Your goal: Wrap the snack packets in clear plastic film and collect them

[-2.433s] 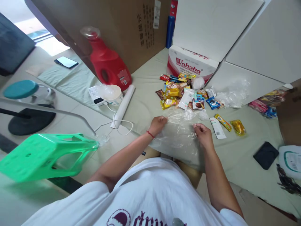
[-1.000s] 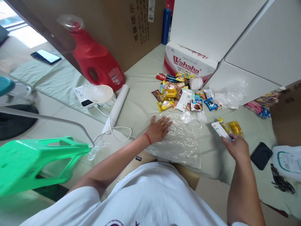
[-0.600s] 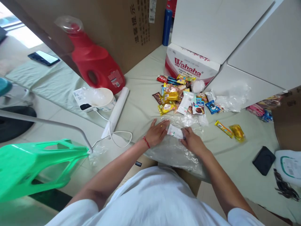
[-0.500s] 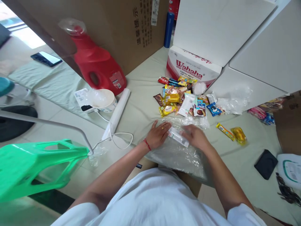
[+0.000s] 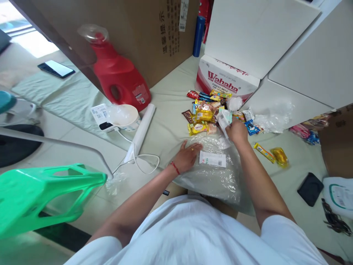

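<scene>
A clear plastic bag (image 5: 217, 176) lies flat on the pale green cloth in front of me. My left hand (image 5: 189, 154) rests flat on its left edge, fingers spread. A white snack packet (image 5: 212, 159) lies on the bag just right of that hand. My right hand (image 5: 236, 130) has reached to the near edge of the snack pile (image 5: 205, 112) and grips a white packet (image 5: 224, 118) there. A yellow bar (image 5: 263, 152) and a golden wrapped snack (image 5: 279, 156) lie apart to the right.
A Wahaha carton (image 5: 226, 79) and white panels stand behind the pile. At left are a red detergent jug (image 5: 121, 79), a white bowl (image 5: 124, 116), a white roll (image 5: 142, 130) and cable. A green stool (image 5: 46, 195) is at near left, a black pouch (image 5: 310, 188) at right.
My right hand fetched the white packet from the right, laid it on the clear bag, then reached up to the pile and took hold of another white packet. My left hand stayed put.
</scene>
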Motion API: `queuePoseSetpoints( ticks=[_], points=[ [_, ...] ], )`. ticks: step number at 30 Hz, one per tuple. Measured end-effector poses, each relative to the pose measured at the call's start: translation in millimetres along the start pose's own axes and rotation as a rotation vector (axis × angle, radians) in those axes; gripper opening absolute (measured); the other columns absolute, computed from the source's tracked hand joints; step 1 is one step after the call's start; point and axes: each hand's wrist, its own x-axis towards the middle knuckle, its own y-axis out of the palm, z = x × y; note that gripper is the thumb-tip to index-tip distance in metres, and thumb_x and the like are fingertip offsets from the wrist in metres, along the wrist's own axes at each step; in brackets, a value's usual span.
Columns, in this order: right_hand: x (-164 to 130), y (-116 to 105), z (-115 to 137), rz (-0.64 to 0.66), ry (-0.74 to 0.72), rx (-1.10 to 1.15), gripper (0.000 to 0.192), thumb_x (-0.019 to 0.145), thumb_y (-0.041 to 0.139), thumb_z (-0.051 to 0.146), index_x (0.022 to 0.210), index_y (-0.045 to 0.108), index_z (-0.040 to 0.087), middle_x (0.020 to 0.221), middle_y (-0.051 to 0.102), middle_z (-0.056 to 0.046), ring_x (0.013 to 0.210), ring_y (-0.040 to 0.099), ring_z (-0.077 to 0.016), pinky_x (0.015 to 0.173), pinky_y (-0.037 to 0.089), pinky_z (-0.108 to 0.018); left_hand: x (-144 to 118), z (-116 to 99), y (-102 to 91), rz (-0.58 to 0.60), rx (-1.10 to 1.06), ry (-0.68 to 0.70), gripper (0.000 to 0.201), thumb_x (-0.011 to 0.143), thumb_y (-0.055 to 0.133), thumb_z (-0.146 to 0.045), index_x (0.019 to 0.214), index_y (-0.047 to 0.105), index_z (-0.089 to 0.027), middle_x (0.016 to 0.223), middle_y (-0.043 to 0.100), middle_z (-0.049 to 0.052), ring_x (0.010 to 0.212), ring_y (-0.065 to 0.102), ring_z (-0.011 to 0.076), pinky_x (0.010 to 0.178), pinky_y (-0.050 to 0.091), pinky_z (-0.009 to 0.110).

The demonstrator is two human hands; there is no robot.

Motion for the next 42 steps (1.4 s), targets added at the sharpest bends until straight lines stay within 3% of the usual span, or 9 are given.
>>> queuePoseSetpoints(
  ticks=[3,6,9,11,16,20,32,37,42],
  points=[
    [-20,-29,-29,-0.018,-0.223,0.092,0.041,0.094,0.049,0.027,0.125,0.072,0.014,0.120,0.072,-0.016,0.108,0.067,-0.0296,0.099,0.049,-0.040,1,-2,1.5,0.029,0.042,-0.002,0.057,0.098,0.034,-0.013,0.151,0.051,-0.025,0.164,0.046,0.007,0.154,0.038,0.0215,0.130,0.005,0.062],
    [-37,-42,-46,0.180,-0.446,0.304,0.042,0.095,0.051,0.035,0.125,0.075,0.019,0.117,0.075,-0.008,0.102,0.068,-0.0242,0.095,0.051,-0.035,2,-3,1.0,0.040,0.063,-0.002,0.058,0.098,0.034,-0.012,0.151,0.050,-0.024,0.164,0.046,0.007,0.155,0.037,0.0214,0.130,0.006,0.062],
    [-48,-27,-45,0.490,-0.640,0.347,0.037,0.095,0.054,0.035,0.119,0.078,0.021,0.112,0.076,-0.006,0.101,0.068,-0.0222,0.095,0.051,-0.033,2,-3,0.9,0.026,0.085,-0.001,0.059,0.096,0.036,-0.011,0.153,0.049,-0.025,0.163,0.047,0.008,0.154,0.039,0.0215,0.130,0.007,0.061],
    [-52,-6,-39,0.565,-0.657,0.229,0.035,0.094,0.055,0.028,0.121,0.077,0.020,0.116,0.075,-0.007,0.105,0.068,-0.0225,0.097,0.050,-0.033,2,-3,1.5,0.016,0.098,0.000,0.060,0.096,0.037,-0.012,0.154,0.048,-0.026,0.162,0.048,0.008,0.153,0.040,0.0217,0.130,0.008,0.060],
    [-67,28,-29,0.473,-0.643,0.035,0.051,0.097,0.061,0.037,0.145,0.060,0.021,0.141,0.060,-0.013,0.121,0.062,-0.0251,0.101,0.047,-0.033,2,-5,1.9,0.015,0.130,0.006,0.060,0.096,0.037,-0.013,0.153,0.048,-0.027,0.161,0.050,0.007,0.153,0.040,0.0216,0.130,0.011,0.060],
    [-86,28,-23,0.464,-0.690,-0.098,0.068,0.084,0.079,0.045,0.143,0.059,0.017,0.128,0.062,-0.016,0.118,0.057,-0.0311,0.095,0.047,-0.035,2,-7,1.7,0.008,0.168,-0.003,0.060,0.095,0.038,-0.012,0.152,0.050,-0.029,0.162,0.048,0.006,0.152,0.042,0.0220,0.130,0.012,0.059],
    [-111,37,-20,0.354,-0.647,-0.120,0.043,0.089,0.071,0.041,0.123,0.063,0.016,0.121,0.062,-0.016,0.115,0.051,-0.0329,0.095,0.040,-0.042,2,-10,4.9,0.009,0.227,-0.019,0.059,0.100,0.033,-0.016,0.157,0.044,-0.025,0.164,0.045,0.008,0.153,0.040,0.0226,0.129,0.014,0.060],
    [-120,24,-30,0.297,-0.650,-0.077,0.044,0.088,0.072,0.038,0.126,0.062,0.017,0.120,0.062,-0.015,0.113,0.051,-0.0323,0.093,0.040,-0.041,2,-10,5.6,0.023,0.232,-0.017,0.062,0.097,0.035,-0.015,0.158,0.043,-0.025,0.165,0.043,0.008,0.154,0.039,0.0239,0.129,0.013,0.061],
    [-132,39,-25,0.316,-0.648,-0.017,0.054,0.085,0.077,0.040,0.131,0.063,0.016,0.123,0.063,-0.017,0.115,0.052,-0.0342,0.096,0.043,-0.044,2,-4,6.5,-0.007,0.200,-0.027,0.059,0.100,0.033,-0.019,0.158,0.044,-0.026,0.164,0.045,0.008,0.153,0.040,0.0231,0.129,0.015,0.058]
  ],
)
